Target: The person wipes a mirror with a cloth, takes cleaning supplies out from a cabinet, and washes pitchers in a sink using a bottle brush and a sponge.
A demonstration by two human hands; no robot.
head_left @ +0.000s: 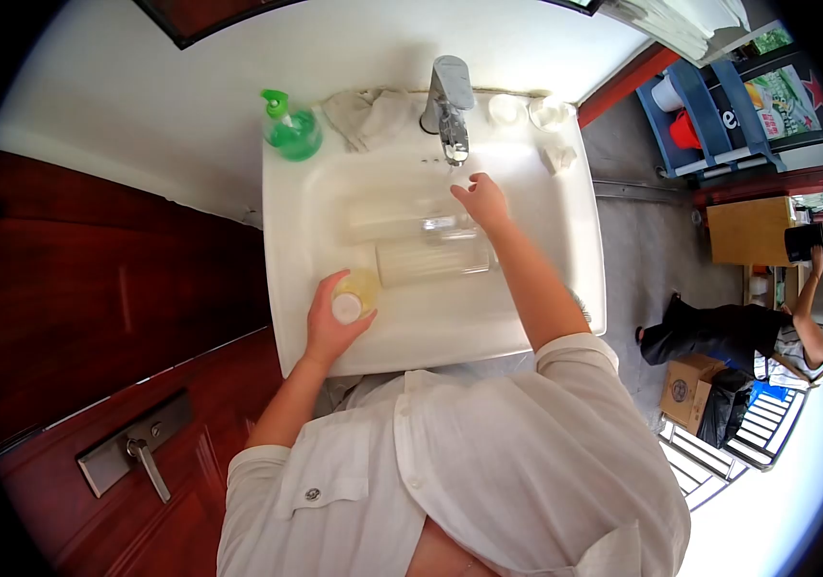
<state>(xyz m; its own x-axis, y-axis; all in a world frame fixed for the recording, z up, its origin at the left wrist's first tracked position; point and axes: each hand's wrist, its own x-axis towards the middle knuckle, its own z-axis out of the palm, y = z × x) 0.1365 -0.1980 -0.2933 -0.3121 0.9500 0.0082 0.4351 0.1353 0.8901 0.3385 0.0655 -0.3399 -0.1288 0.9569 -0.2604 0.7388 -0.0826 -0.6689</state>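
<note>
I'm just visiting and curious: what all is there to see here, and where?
Sink: one, white, centre
Faucet: one, chrome, sink's back edge
Pump bottle: one, green, back left corner
Cloth: one, greyish, behind the basin
Small items: about three, whitish, back right
Clear vessel: at least one, transparent, lying in the sink
Container: one, yellowish, front left
Door: one, dark red, lower left
Shelf unit: one, blue, upper right
Cardboard box: one, brown, lower right
Other person: one, dark trousers, far right
Shirt: one, white, bottom
Left hand: one, bare, around the container
Right hand: one, bare, below the faucet
</note>
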